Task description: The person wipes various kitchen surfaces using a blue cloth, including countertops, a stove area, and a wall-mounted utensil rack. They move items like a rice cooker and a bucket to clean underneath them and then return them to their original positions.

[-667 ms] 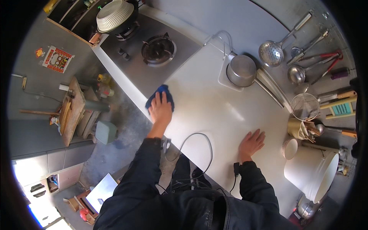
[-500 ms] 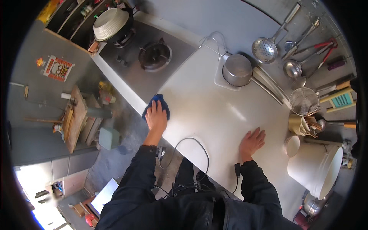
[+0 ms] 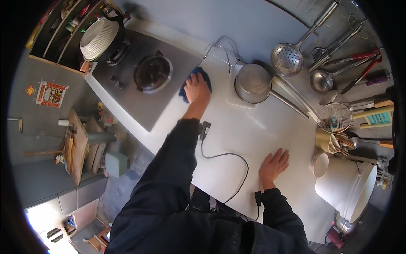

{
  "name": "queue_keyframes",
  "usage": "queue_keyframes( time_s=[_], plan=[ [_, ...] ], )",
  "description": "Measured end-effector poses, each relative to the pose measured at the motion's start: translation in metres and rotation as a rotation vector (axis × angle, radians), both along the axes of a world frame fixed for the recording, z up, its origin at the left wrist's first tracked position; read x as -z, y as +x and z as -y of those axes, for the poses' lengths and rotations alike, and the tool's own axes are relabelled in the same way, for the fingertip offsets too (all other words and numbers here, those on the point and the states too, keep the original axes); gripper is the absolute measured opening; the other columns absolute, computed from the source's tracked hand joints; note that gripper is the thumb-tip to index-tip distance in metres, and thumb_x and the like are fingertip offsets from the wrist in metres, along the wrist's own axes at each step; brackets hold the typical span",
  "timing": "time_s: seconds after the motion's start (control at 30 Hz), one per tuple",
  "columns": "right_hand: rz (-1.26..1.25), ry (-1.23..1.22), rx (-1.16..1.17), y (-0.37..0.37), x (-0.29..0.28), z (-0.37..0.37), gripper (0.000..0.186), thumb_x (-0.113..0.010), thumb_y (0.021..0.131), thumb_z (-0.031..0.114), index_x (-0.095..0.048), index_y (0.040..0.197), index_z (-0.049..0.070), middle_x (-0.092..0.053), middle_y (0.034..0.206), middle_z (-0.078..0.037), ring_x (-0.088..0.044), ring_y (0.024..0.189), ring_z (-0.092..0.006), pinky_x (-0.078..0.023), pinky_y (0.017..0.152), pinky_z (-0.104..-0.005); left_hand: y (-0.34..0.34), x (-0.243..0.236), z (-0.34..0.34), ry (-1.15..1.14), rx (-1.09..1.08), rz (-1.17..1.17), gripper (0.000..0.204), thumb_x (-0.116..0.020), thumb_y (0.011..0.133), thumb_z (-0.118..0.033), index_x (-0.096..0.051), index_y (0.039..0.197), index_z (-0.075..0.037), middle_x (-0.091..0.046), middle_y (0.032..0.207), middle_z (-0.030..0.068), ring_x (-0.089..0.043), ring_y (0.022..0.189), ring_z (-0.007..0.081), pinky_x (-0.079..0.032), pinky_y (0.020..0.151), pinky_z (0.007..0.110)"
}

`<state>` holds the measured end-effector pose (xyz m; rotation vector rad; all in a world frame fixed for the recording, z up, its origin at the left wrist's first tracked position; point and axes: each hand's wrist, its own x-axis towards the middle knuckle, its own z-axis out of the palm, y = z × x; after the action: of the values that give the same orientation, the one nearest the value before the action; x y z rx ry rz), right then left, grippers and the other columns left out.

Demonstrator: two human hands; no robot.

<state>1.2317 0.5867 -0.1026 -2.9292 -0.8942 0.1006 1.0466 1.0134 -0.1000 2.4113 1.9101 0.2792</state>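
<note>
My left hand [image 3: 197, 92] presses a dark blue cloth [image 3: 206, 77] down on the white countertop [image 3: 230, 137], along the right edge of the gas stove [image 3: 127, 99]. Its fingers bend over the cloth, which bunches out on both sides of them. Farther right, my right hand [image 3: 272, 167] rests on the countertop with its fingers spread and nothing in it. A black cable [image 3: 247, 165] loops over the surface between my forearms, from a plug-like piece at my left wrist.
A lidded saucepan [image 3: 252, 82] stands right of the cloth, beside a wire rack [image 3: 224, 51]. The burner [image 3: 153, 72] lies to the left. A small bowl [image 3: 319, 164] and a white bucket [image 3: 341, 180] are at the right. Ladles and a skimmer [image 3: 286, 59] hang along the wall.
My left hand has slid the cloth away from me, from the counter's near edge by the stove corner toward the wire rack. The right hand stays flat on the countertop.
</note>
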Motion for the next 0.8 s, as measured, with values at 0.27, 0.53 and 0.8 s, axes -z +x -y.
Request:
queue_keyframes(
  time_s=[0.27,0.53,0.8],
  plan=[
    [0.044,0.026,-0.027,-0.002,0.001,0.002,0.070,-0.063,0.106,0.035,-0.043,0.168,0.010,-0.030,0.179,-0.018,-0.019,0.168,-0.0400,-0.014,0.135,-0.0642,0.031,-0.011,-0.030,-0.044,0.067,0.016,0.064,-0.067,0.104,-0.039,-0.050,0.161,-0.015,-0.050,0.161,0.0122,-0.053,0.136,0.0371,-0.048,0.108,0.051],
    [0.111,0.077,-0.093,0.005,0.013,0.013,0.066,-0.049,0.113,0.043,-0.041,0.168,0.008,-0.032,0.177,-0.023,-0.025,0.165,-0.0433,-0.019,0.130,-0.0662,-0.095,-0.025,0.063,-0.094,0.067,-0.048,0.061,-0.063,0.106,-0.039,-0.052,0.163,-0.023,-0.047,0.168,0.0055,-0.046,0.145,0.0366,-0.038,0.117,0.057],
    [0.032,0.065,-0.061,-0.004,-0.003,-0.003,0.067,-0.046,0.113,0.049,-0.041,0.169,0.012,-0.029,0.179,-0.023,-0.022,0.167,-0.0419,-0.019,0.131,-0.0661,-0.208,-0.004,0.218,-0.107,0.105,0.008,0.059,-0.065,0.104,-0.033,-0.056,0.162,-0.027,-0.041,0.175,0.0035,-0.035,0.158,0.0332,-0.023,0.130,0.067]
  ],
)
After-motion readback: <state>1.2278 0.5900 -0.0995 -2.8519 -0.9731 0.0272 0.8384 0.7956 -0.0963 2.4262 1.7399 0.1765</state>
